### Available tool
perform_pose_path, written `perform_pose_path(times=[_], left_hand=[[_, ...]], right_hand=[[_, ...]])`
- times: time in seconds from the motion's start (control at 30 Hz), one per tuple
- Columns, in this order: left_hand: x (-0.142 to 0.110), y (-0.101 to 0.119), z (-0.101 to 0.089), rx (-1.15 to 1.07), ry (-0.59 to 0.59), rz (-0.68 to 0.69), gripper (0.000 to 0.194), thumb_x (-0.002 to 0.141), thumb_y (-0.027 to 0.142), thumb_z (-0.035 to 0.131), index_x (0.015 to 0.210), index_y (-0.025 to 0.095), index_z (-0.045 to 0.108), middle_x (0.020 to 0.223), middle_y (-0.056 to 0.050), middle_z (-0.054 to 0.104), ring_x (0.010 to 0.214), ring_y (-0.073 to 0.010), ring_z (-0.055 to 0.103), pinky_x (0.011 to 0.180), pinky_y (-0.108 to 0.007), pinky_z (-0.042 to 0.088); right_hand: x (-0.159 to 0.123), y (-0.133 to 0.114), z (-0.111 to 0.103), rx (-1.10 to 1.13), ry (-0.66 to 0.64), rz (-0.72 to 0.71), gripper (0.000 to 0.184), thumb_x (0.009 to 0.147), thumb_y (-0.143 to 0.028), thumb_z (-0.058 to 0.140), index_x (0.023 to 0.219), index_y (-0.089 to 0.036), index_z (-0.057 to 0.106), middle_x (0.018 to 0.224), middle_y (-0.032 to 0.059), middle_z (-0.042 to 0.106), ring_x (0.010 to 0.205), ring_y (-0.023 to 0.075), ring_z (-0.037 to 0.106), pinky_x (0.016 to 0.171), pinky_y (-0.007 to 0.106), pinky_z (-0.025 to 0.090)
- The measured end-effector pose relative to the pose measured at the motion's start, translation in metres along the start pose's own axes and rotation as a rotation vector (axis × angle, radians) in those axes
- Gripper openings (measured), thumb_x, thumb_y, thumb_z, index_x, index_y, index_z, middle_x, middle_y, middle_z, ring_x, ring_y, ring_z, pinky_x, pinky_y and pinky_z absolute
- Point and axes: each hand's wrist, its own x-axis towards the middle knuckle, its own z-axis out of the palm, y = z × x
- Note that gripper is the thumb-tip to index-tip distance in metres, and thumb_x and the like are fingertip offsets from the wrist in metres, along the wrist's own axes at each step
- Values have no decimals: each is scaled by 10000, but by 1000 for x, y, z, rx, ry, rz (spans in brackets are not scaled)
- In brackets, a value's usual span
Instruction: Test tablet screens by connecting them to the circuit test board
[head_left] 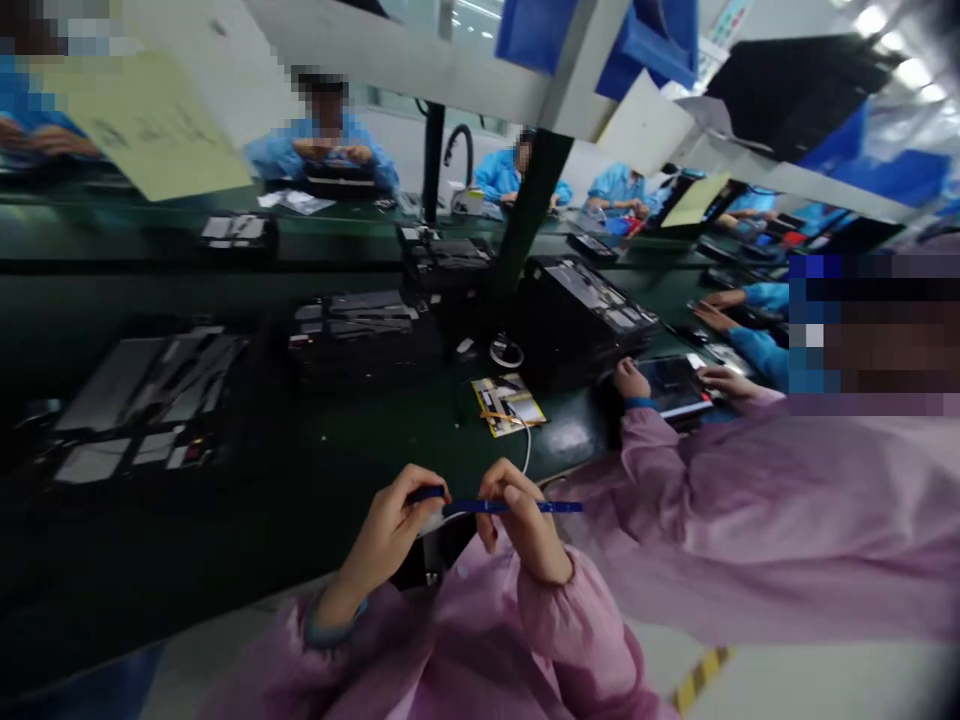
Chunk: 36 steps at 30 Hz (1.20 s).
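My left hand [386, 525] grips a short blue piece [426, 493], my right hand [529, 525] a blue stick [555, 507], over the near edge of the surface [300, 520]. These two seem separated; what is left, I cannot tell. Black trays [551, 335], left and centre, hold grey parts [109, 385]. Inside the high blue bins [531, 35], I cannot see.

green workbench [300, 450], bright ceiling lights [871, 22]

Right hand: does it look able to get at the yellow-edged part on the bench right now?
Probably yes. The yellow-edged part lies just beyond the right hand, with only a thin white cable nearby. The hand holds a blue stick-like tool, though, which may hinder gripping.
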Motion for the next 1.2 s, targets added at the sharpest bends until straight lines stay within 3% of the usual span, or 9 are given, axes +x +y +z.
perform_pose_path(times=[0.2,0.37,0.57,0.83,0.97,1.1,1.2], left_hand=[[7,-6,12,39,-160,2,127,886,310,549,952,220,609,899,-10,653,847,-146,640,752,-239,492],[8,-2,24,215,-211,77,130,894,309,527,942,224,613,856,-3,670,777,-140,652,704,-234,497],[-6,2,34,396,-234,88,141,911,314,477,966,253,591,825,10,694,721,-141,667,659,-232,506],[-22,0,42,384,-260,0,202,891,370,478,1043,255,545,876,-32,730,789,-182,708,715,-277,555],[-28,-4,46,342,-154,5,213,869,409,513,1002,248,553,833,-44,721,789,-210,710,681,-287,560],[-30,-13,59,244,-212,-27,240,872,435,516,992,233,567,941,-77,719,747,-205,694,697,-311,565],[-26,-17,75,180,-258,-89,307,892,451,477,1085,226,558,1036,-104,707,788,-209,689,785,-352,561]], right_hand=[[-15,2,-13,42,173,-50,316,887,-480,514,796,-177,525,490,-45,522,363,77,431,369,175,329],[-20,14,-30,-46,176,-22,321,903,-455,493,795,-160,555,513,-39,512,407,73,446,403,174,346],[-23,30,-41,91,185,-48,330,869,-452,503,784,-143,581,525,-39,498,384,63,426,368,169,321],[-28,43,-31,91,119,50,266,842,-389,470,795,-145,566,465,-41,525,335,76,447,356,166,318],[-35,45,-15,89,213,-31,381,852,-499,447,822,-143,576,559,-28,515,400,67,436,372,168,313],[-42,47,-11,-77,332,-99,473,911,-568,385,813,-148,580,619,-22,476,458,61,395,393,168,297],[-43,48,-25,-112,365,-73,469,892,-599,437,774,-162,562,585,-43,424,426,56,343,361,170,265]])
